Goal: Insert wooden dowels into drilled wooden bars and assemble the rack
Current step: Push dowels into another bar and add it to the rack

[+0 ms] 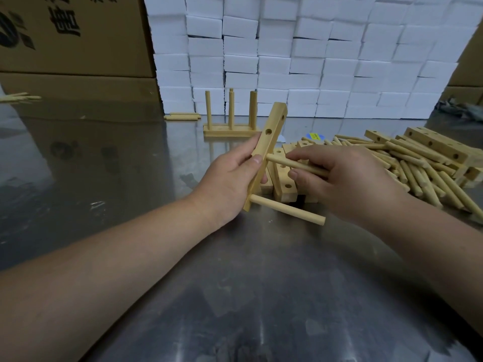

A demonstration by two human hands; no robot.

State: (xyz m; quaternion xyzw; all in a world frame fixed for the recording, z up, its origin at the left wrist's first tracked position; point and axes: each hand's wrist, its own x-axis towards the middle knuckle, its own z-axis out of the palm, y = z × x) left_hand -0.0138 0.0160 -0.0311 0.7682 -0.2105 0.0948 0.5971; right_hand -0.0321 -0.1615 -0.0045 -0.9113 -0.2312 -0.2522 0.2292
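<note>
Right behind the hands, a cluster of loose drilled bars (283, 178) lies on the steel table (235, 296), partly hidden by the work in front of it. Off to the right sprawls a heap of dowels (423, 176), too many to count, with several more drilled bars (433, 148) lying on top. Farther back stands a finished rack (230, 118), its pegs upright; I count three on the near bar, with at least one more peeping behind. Two spare dowels (183, 116) lie at the foot of a wall of stacked white boxes (300, 56), and cardboard cartons (73, 43) rise at the left.

The left hand (230, 184) is closed round a tilted bar (264, 155), thumb on its near edge, fingers behind. One lower dowel (287, 209) already sticks out of its bottom end toward the right. Two holes higher up stand empty. The right hand (347, 178) pinches a second dowel (295, 164) between thumb and fingers, its tip meeting the bar just beside the left thumb.
</note>
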